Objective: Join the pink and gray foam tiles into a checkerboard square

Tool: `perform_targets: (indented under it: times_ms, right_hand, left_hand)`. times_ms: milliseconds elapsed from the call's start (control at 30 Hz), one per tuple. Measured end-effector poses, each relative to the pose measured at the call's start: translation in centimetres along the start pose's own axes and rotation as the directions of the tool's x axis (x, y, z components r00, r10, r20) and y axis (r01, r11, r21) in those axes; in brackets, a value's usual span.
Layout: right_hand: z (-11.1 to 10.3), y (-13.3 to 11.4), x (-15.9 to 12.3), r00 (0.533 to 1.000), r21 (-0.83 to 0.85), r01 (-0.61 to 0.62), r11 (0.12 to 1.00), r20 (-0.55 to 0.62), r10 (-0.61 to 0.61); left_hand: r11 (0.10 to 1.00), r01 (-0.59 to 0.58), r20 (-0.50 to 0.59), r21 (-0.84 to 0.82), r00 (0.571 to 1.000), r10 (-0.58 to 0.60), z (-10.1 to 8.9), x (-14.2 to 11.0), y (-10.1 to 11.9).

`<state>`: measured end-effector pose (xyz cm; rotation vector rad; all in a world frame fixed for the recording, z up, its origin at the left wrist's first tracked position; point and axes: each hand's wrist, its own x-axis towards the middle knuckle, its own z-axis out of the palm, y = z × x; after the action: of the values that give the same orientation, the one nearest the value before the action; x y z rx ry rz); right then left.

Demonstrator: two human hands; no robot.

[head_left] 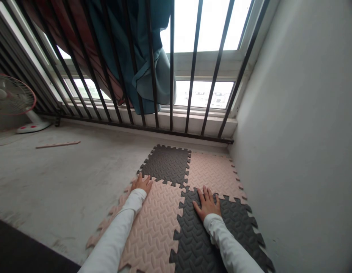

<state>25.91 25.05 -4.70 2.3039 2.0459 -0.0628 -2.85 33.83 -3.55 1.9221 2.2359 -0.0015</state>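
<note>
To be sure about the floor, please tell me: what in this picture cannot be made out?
All in the head view:
The foam mat tiles run past the bottom edge.
The left hand and right hand hide the tiles beneath them.
The dark shape in the lower left corner is cut off by the edges, so its kind cannot be told.
The fan is cut off by the left edge.
The view through the window is washed out by brightness.

Left hand (142,183) and right hand (207,203) lie flat on foam tiles (153,227)
</note>
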Motion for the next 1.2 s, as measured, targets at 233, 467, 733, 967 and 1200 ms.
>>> perform_targets:
  times_ms: [233,467,733,967,1200]
  right_hand:
    - [-0.1,0.0,0.1,1.000,-0.020,0.000,1.000,0.014,0.000]
    - [-0.4,-0.1,0.1,1.000,-0.021,-0.003,1.000,0.026,0.004]
    - [-0.7,-1.0,1.5,0.996,-0.057,-0.057,0.997,0.060,0.060]
    - [-1.9,-5.9,11.8,0.997,0.045,0.061,0.997,0.042,-0.063]
    - [-1.6,-6.1,18.7,0.998,0.086,-0.053,0.995,0.034,0.050]
  left_hand:
    - [0.995,0.066,0.104,0.076,0.992,-0.074,0.1,-1.5,0.4]
    - [0.995,0.088,0.112,0.043,0.989,-0.092,2.8,-5.0,3.2]
    - [0.995,0.095,0.164,0.027,0.982,-0.098,3.0,-4.6,3.3]
    - [0.995,0.100,0.185,0.028,0.977,-0.103,2.4,-4.8,3.6]
    - [0.995,0.094,0.204,0.027,0.974,-0.098,2.2,-4.8,3.5]
